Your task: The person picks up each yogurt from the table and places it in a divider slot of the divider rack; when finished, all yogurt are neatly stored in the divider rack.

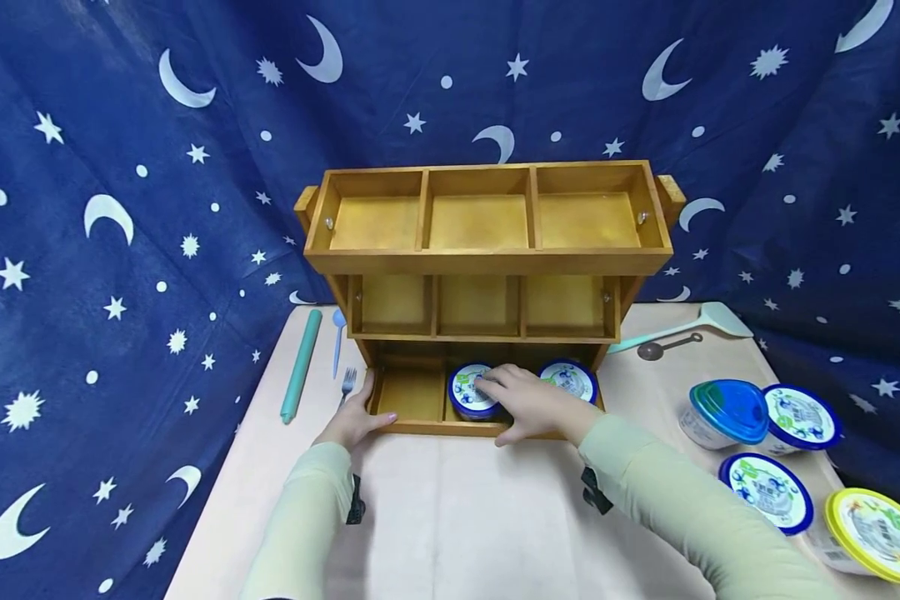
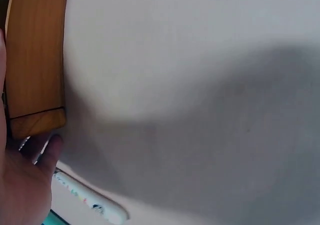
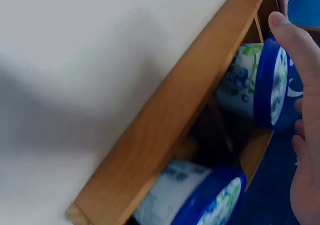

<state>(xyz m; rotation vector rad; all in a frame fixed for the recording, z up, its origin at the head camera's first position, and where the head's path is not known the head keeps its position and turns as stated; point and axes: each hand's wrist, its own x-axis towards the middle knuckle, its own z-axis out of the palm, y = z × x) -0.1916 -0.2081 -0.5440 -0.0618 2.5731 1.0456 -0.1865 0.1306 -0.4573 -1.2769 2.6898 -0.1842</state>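
Note:
A three-tier wooden sewing-box style organizer (image 1: pixel 487 263) stands opened out at the back of the table. At the front left corner of its lowest tier, my left hand (image 1: pixel 351 421) holds the wood, thumb along the front edge and fingers at the outer side. Two round tubs with blue lids sit in that tier: a middle tub (image 1: pixel 467 392) and a right tub (image 1: pixel 568 379). Over the middle tub's lid reaches my right hand (image 1: pixel 531 402), fingers extended and partly covering it. The right wrist view shows the thumb (image 3: pixel 292 40) beside that lid, not curled around it.
Left of the organizer lie a green roll (image 1: pixel 301 367), a blue spoon (image 1: pixel 338 337) and a fork (image 1: pixel 348 382). To the right are a pale green spatula (image 1: pixel 720 319), a dark spoon (image 1: pixel 656 350), a blue-lidded container (image 1: pixel 727 410) and several tubs, one yellow-lidded (image 1: pixel 881 533).

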